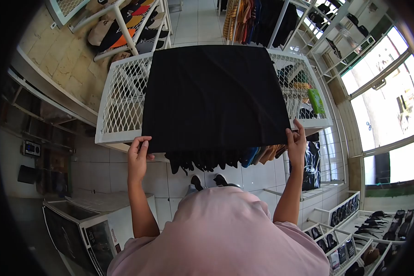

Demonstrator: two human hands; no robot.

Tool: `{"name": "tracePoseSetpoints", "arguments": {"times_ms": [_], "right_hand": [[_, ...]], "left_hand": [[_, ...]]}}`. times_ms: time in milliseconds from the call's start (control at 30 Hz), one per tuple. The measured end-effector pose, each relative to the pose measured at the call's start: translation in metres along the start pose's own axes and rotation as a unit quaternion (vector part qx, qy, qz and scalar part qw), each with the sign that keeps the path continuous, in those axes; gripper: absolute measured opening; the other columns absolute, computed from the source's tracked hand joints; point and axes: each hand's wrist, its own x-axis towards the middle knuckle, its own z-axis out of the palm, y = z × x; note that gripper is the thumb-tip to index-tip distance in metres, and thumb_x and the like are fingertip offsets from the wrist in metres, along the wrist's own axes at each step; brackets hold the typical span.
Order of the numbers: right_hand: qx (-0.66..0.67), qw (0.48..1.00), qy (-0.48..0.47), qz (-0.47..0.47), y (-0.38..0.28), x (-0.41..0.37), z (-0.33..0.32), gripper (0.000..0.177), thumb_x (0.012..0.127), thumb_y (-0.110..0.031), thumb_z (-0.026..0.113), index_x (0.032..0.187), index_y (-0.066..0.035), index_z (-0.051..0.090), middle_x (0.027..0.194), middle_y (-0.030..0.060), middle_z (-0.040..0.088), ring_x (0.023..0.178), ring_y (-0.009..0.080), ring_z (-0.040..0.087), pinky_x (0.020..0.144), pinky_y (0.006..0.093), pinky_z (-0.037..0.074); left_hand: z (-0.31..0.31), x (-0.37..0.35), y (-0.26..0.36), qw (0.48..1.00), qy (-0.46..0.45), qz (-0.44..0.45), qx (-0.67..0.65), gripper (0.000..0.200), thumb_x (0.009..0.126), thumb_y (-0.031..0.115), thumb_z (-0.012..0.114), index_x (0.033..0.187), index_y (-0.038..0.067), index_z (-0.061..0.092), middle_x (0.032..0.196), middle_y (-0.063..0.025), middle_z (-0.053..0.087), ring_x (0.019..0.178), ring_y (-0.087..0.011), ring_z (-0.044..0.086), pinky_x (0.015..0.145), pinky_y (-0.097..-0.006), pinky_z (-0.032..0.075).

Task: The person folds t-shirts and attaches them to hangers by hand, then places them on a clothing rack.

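Note:
A large black cloth [214, 96], perhaps a garment, lies spread nearly flat over a white mesh-topped rack [122, 103]. Its near edge hangs slightly past the front of the rack. At the near left corner, my left hand [138, 156] pinches the fabric between thumb and fingers. My right hand [297, 142] grips the near right corner in the same way. Faint creases run across the cloth, mostly on its right half.
Dark and coloured clothes [202, 161] hang beneath the rack. A green packet [316, 101] lies on the mesh at right. Caps fill a slanted rack [124, 27] at upper left. A cabinet [92, 225] stands at lower left, sandal shelves [345, 211] at lower right.

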Motion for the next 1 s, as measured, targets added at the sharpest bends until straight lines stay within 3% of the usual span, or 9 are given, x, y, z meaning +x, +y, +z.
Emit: {"name": "tracePoseSetpoints", "arguments": {"times_ms": [67, 167, 267, 367, 400, 500, 600, 800, 1000], "right_hand": [[-0.022, 1.000, -0.003, -0.018, 0.011, -0.006, -0.003, 0.054, 0.108, -0.012, 0.066, 0.158, -0.006, 0.047, 0.068, -0.0062, 0.049, 0.059, 0.0019, 0.043, 0.051, 0.0223, 0.036], [-0.037, 0.999, -0.011, -0.035, 0.012, -0.015, -0.005, 0.063, 0.105, -0.011, 0.071, 0.161, -0.007, 0.043, 0.072, -0.0033, 0.052, 0.060, 0.0033, 0.043, 0.052, 0.0220, 0.036], [-0.150, 0.979, 0.033, -0.134, 0.007, -0.023, -0.004, 0.067, 0.101, -0.010, 0.076, 0.160, -0.005, 0.046, 0.077, 0.0005, 0.054, 0.060, 0.0054, 0.043, 0.053, 0.0218, 0.035], [-0.205, 0.954, 0.100, -0.194, -0.021, -0.031, -0.002, 0.063, 0.096, -0.010, 0.080, 0.153, -0.001, 0.053, 0.090, 0.0079, 0.066, 0.061, 0.0129, 0.055, 0.057, 0.0296, 0.045], [-0.158, 0.960, 0.098, -0.207, -0.032, -0.036, 0.005, 0.050, 0.096, -0.007, 0.079, 0.142, 0.001, 0.061, 0.084, 0.0058, 0.065, 0.060, 0.0116, 0.055, 0.055, 0.0285, 0.044], [-0.093, 0.967, -0.080, -0.222, -0.028, -0.050, 0.025, 0.031, 0.094, -0.003, 0.077, 0.124, 0.000, 0.071, 0.080, 0.0058, 0.068, 0.058, 0.0128, 0.060, 0.053, 0.0289, 0.047], [-0.022, 0.923, -0.264, -0.280, -0.017, -0.063, 0.070, 0.017, 0.088, 0.002, 0.076, 0.104, -0.004, 0.077, 0.087, 0.0101, 0.076, 0.065, 0.0205, 0.073, 0.058, 0.0319, 0.055], [-0.034, 0.785, -0.528, -0.322, -0.015, -0.105, 0.145, 0.015, 0.094, -0.015, 0.074, 0.107, -0.007, 0.076, 0.089, 0.0105, 0.076, 0.069, 0.0276, 0.074, 0.064, 0.0396, 0.059], [-0.008, 0.682, -0.636, -0.361, -0.045, -0.183, 0.211, 0.017, 0.095, -0.016, 0.073, 0.110, -0.008, 0.074, 0.085, 0.0101, 0.074, 0.068, 0.0282, 0.073, 0.064, 0.0414, 0.058]], "left_hand": [[0.002, -0.009, -0.013, 1.000, 0.007, -0.009, 0.002, 0.022, 0.114, 0.021, 0.053, 0.123, 0.007, 0.069, 0.099, -0.0001, 0.063, 0.068, -0.0070, 0.062, 0.067, -0.0243, 0.056], [0.011, -0.022, -0.024, 0.999, 0.031, -0.010, -0.008, 0.023, 0.114, 0.017, 0.054, 0.130, 0.007, 0.066, 0.114, -0.0024, 0.066, 0.083, -0.0094, 0.067, 0.074, -0.0259, 0.057], [0.031, -0.044, -0.022, 0.995, 0.098, 0.010, 0.021, 0.028, 0.111, 0.016, 0.059, 0.137, 0.007, 0.063, 0.125, -0.0041, 0.067, 0.101, -0.0130, 0.069, 0.085, -0.0285, 0.057], [0.047, -0.066, -0.035, 0.985, 0.145, 0.016, 0.088, 0.036, 0.108, 0.016, 0.065, 0.142, 0.006, 0.060, 0.137, -0.0057, 0.066, 0.112, -0.0139, 0.065, 0.092, -0.0301, 0.055], [0.057, -0.076, -0.033, 0.984, 0.164, 0.004, 0.072, 0.037, 0.105, 0.017, 0.069, 0.139, 0.005, 0.062, 0.135, -0.0080, 0.069, 0.106, -0.0120, 0.066, 0.090, -0.0288, 0.055], [0.078, -0.102, -0.048, 0.990, 0.122, -0.051, 0.053, 0.035, 0.105, 0.016, 0.069, 0.137, 0.004, 0.064, 0.127, -0.0086, 0.072, 0.100, -0.0107, 0.067, 0.088, -0.0282, 0.054], [0.100, -0.134, -0.069, 0.993, 0.089, -0.069, 0.030, 0.033, 0.104, 0.014, 0.069, 0.135, 0.004, 0.066, 0.119, -0.0085, 0.074, 0.097, -0.0109, 0.068, 0.085, -0.0282, 0.055], [0.099, -0.202, -0.064, 0.981, 0.135, -0.117, 0.071, 0.033, 0.101, 0.015, 0.072, 0.132, 0.003, 0.068, 0.110, -0.0121, 0.078, 0.091, -0.0174, 0.072, 0.085, -0.0326, 0.057], [0.058, -0.297, -0.079, 0.928, 0.305, -0.200, 0.075, 0.034, 0.100, 0.020, 0.074, 0.130, 0.004, 0.069, 0.108, -0.0124, 0.078, 0.087, -0.0188, 0.073, 0.081, -0.0345, 0.058]]}}
